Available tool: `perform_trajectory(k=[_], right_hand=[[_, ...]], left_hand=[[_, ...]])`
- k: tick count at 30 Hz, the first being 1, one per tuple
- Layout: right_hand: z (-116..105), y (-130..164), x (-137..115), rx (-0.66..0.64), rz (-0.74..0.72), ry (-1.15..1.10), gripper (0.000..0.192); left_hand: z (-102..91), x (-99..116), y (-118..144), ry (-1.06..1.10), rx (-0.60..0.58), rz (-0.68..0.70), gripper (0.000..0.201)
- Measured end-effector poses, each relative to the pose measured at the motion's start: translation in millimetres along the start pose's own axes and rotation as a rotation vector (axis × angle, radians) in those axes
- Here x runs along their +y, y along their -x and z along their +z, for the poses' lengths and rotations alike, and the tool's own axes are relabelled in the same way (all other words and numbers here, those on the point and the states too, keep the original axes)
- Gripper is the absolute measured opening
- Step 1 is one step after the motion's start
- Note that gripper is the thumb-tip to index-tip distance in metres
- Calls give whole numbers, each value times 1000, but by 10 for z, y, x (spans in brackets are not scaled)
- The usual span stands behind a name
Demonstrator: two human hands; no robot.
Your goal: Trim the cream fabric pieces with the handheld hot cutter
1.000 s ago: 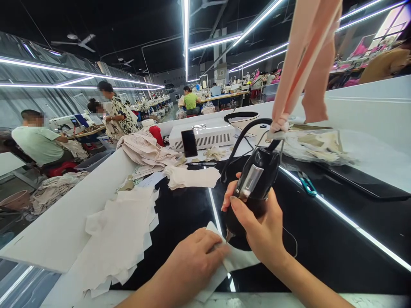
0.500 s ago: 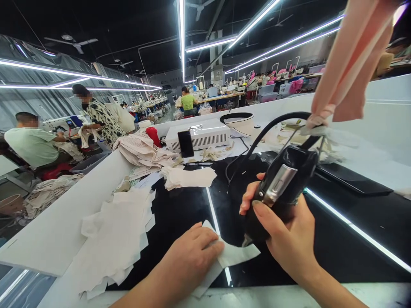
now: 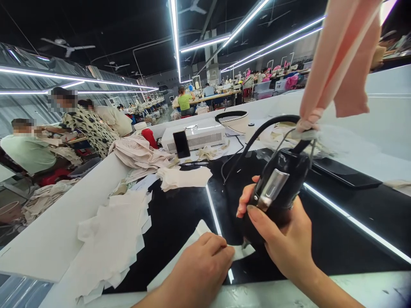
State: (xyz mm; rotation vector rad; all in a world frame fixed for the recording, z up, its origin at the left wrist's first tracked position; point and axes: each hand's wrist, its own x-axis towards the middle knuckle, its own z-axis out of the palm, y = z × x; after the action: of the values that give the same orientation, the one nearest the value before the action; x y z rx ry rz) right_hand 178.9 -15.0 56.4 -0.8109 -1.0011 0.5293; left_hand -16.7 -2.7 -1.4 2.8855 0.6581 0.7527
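Note:
My right hand [image 3: 282,239] grips a black electric cutting tool [image 3: 278,184] with a silver clip; its tip points down at a white fabric piece [image 3: 192,244] on the black glossy table [image 3: 321,239]. A black cord [image 3: 257,137] runs from the tool's top, which hangs from a peach cloth strip [image 3: 337,64]. My left hand [image 3: 202,269] lies flat on the white fabric piece, pressing it just left of the tool's tip.
A stack of cut white pieces [image 3: 112,235] lies at the left. Folded fabric [image 3: 184,177], a pile of cloth [image 3: 138,152], a phone [image 3: 181,144] against a white box [image 3: 195,134] and a pen [image 3: 194,164] sit farther back. People work at left and beyond.
The white fabric piece has been turned and pulled toward me under my left hand. The tool has shifted slightly left and lower, its tip now at the fabric's edge.

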Motion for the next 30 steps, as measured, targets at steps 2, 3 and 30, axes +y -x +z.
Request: perform_trajectory(k=[2,3,30], right_hand=[[13,-7,-20,4,-9,1,20],[21,-11,-31,3,-11,1,19],[195,-50,-90,-32,45,-104,21]], left_hand=[[-4,-13,36,-1,12,10,19],[-8,-17,50,-1,15,16,20],[-70,124,61,-181,95,73,30]])
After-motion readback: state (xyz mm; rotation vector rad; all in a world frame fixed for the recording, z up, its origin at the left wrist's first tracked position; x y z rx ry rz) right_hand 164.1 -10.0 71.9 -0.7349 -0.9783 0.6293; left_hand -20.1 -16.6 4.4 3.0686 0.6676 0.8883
